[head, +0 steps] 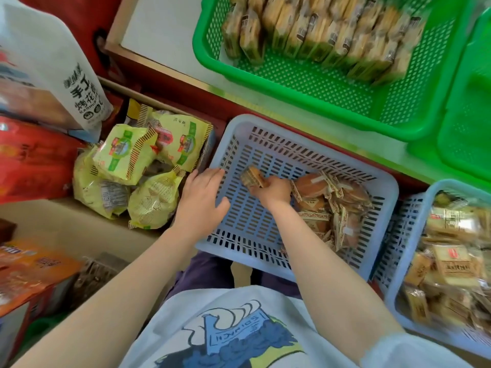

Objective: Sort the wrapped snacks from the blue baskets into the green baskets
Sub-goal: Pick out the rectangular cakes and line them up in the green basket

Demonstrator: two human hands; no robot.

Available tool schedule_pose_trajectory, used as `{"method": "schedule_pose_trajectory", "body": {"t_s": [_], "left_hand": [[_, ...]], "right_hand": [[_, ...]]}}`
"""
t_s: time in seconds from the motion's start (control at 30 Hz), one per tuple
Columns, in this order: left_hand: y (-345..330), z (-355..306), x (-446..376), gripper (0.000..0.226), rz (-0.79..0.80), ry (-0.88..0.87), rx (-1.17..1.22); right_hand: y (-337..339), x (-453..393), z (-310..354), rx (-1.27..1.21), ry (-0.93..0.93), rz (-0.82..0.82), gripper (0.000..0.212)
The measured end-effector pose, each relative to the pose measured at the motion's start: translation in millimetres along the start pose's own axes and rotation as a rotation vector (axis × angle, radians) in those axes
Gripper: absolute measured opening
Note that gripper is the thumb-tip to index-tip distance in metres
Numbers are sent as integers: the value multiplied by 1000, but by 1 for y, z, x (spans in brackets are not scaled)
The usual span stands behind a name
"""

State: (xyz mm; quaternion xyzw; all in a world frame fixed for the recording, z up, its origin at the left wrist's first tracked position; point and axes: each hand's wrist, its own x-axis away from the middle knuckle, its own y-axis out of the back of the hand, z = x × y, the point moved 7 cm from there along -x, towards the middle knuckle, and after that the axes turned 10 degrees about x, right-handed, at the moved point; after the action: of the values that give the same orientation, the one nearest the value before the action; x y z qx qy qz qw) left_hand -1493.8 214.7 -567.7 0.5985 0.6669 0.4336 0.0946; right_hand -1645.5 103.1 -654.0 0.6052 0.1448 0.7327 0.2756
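Observation:
A blue basket [265, 144] sits in front of me, its left half bare and a heap of wrapped brown cakes [329, 208] on its right side. My right hand [273, 191] is inside it and grips one wrapped snack [252, 176]. With straight fingers, my left hand [202, 197] rests over the basket's left rim. Up on the shelf stands a green basket [305, 83] with rows of wrapped snacks [318, 30] along its far side. A second blue basket [414, 235] full of wrapped biscuits [451, 264] stands at the right.
Yellow-green snack bags [138, 168] fill a cardboard box left of the blue basket. A white bag [53, 62] and red packaging [32, 160] lie at far left, orange boxes [29, 272] at lower left. Another green basket [470, 115] shows at the right edge.

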Motion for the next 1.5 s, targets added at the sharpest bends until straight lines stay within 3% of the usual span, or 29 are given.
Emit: {"method": "schedule_pose_trajectory", "body": {"t_s": [0.1, 0.2, 0.33, 0.43, 0.53, 0.63, 0.7, 0.8, 0.9, 0.97, 1.0, 1.1, 1.2, 1.37, 1.5], "left_hand": [[14, -14, -2, 57, 45, 93, 201], [38, -32, -7, 55, 38, 246, 697], [82, -55, -34, 48, -64, 231, 988], [112, -79, -60, 25, -107, 146, 1106], [142, -94, -86, 16, -200, 53, 1034], [174, -92, -112, 27, -390, -102, 528], [187, -81, -129, 46, -489, -116, 281], [178, -50, -157, 83, -368, 47, 148], [169, -44, -172, 93, -285, 19, 147], [168, -47, -179, 97, -247, -12, 210], [167, -47, -182, 101, -223, -9, 271], [165, -42, -188, 114, -175, 14, 399], [163, -37, -188, 118, -131, 15, 419], [161, -37, -188, 117, -125, 16, 435], [161, -36, -188, 116, -132, 28, 431]], "right_hand": [[27, 39, 17, -237, -3, 144, 31], [62, 84, 41, -632, 153, 356, 44], [123, 118, 70, -683, 386, 320, 34], [158, 125, 93, -711, 446, 251, 31], [186, 120, 113, -723, 461, 163, 26], [218, 111, 132, -725, 441, -1, 17], [238, 97, 144, -673, 362, -139, 11], [250, 66, 164, -342, 192, -236, 19], [240, 30, 186, -39, 115, -306, 32], [226, 13, 200, -1, 90, -308, 29], [217, 7, 206, -55, 81, -259, 32], [191, -11, 209, -369, -25, -113, 80], [169, -42, 190, -733, -94, -37, 93], [182, -38, 199, -1094, -39, 28, 67], [182, -39, 202, -1240, -31, 50, 67]]}}
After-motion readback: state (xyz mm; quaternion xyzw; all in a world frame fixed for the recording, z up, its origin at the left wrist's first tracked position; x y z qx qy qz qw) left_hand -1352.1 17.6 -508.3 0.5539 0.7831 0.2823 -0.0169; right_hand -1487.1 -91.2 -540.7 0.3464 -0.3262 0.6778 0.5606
